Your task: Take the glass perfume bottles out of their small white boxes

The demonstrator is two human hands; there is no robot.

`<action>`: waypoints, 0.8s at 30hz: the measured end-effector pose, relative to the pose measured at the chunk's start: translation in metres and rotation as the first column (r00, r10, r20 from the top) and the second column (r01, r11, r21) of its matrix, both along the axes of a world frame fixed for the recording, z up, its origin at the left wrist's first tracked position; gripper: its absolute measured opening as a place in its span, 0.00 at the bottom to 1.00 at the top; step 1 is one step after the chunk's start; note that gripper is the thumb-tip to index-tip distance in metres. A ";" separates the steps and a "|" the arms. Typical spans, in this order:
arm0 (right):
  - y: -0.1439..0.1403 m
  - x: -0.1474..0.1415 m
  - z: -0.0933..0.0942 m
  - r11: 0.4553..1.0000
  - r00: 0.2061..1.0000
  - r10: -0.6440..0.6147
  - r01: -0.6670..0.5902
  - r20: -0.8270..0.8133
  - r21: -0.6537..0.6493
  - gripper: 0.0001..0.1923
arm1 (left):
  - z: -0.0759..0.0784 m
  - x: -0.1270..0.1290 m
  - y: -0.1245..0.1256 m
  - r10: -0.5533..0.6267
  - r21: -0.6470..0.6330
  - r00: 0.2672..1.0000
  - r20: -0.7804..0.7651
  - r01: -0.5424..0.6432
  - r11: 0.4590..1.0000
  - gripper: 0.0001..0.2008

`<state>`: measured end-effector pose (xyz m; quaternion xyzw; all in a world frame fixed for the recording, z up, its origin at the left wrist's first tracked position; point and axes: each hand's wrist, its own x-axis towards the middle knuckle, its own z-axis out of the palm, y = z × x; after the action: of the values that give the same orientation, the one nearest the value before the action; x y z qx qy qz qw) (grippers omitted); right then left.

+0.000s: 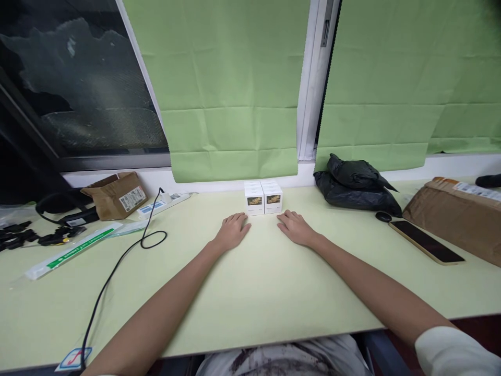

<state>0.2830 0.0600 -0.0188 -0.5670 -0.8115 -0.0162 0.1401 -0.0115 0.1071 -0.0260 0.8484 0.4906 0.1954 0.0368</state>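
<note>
Left hand: your bare left hand (pixel 234 231) lies palm down on the pale yellow-green, smooth table (pixel 254 292); it is open and grips nothing.
Right hand: your bare right hand (pixel 295 228) lies in the same manner, open, also without any object in it.
White boxes: the small white boxes with a dark-and-gold picture on the front (pixel 263 201) stand in a compact block at the far side of the table, centred just beyond your hands. Your fingertips are very close to the front lower corners; I cannot tell if they touch.
Behind the boxes: a green cloth blind (pixel 235 94) hangs above the table edge.
Left side: you have a white power strip (pixel 168 203), a thin black cable (pixel 117 263) with one loop, and an open brown cardboard carton (pixel 121 197).
Right side: a crumpled black plastic bag (pixel 356 190), a dark-screened phone with yellowish edge (pixel 426 243), and a long brown cardboard package (pixel 454 214) lie near one another.
</note>
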 end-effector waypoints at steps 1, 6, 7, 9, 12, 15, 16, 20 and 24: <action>0.000 0.000 0.000 1.000 1.000 -0.001 0.001 -0.001 -0.001 0.19 | 0.000 0.000 0.000 -0.001 0.000 1.000 0.000 0.001 1.000 0.23; 0.000 0.000 0.001 1.000 1.000 -0.001 0.001 0.005 -0.001 0.20 | 0.001 0.000 -0.001 -0.003 0.006 1.000 0.005 0.003 1.000 0.23; 0.000 0.000 0.001 1.000 1.000 0.000 0.000 0.005 -0.001 0.20 | 0.001 0.001 -0.001 -0.003 0.006 1.000 0.006 0.003 1.000 0.23; 0.000 0.000 0.001 1.000 1.000 -0.003 0.003 0.005 -0.004 0.20 | 0.001 0.001 -0.001 -0.002 0.004 1.000 0.009 0.002 1.000 0.23; 0.000 0.000 0.001 1.000 1.000 -0.009 0.009 0.005 -0.012 0.20 | 0.002 0.001 -0.001 -0.003 0.002 1.000 0.013 0.003 1.000 0.23; 0.000 0.000 0.001 1.000 1.000 -0.007 0.007 0.002 -0.014 0.20 | 0.002 0.001 -0.001 -0.004 0.000 1.000 0.015 0.004 1.000 0.23; 0.000 0.000 0.001 1.000 1.000 -0.006 0.006 0.001 -0.016 0.20 | 0.002 0.001 -0.001 -0.005 0.000 1.000 0.015 0.005 1.000 0.23; 0.000 0.000 0.001 1.000 1.000 -0.003 0.003 0.003 -0.012 0.19 | 0.001 0.001 -0.001 -0.003 -0.003 1.000 0.014 0.003 1.000 0.23; 0.001 0.000 0.000 1.000 1.000 -0.004 0.003 0.007 0.006 0.19 | 0.001 0.001 0.000 -0.002 -0.003 1.000 0.011 0.002 1.000 0.23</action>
<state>0.2831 0.0608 -0.0190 -0.5680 -0.8110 -0.0209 0.1388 -0.0110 0.1068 -0.0250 0.8476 0.4900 0.1994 0.0412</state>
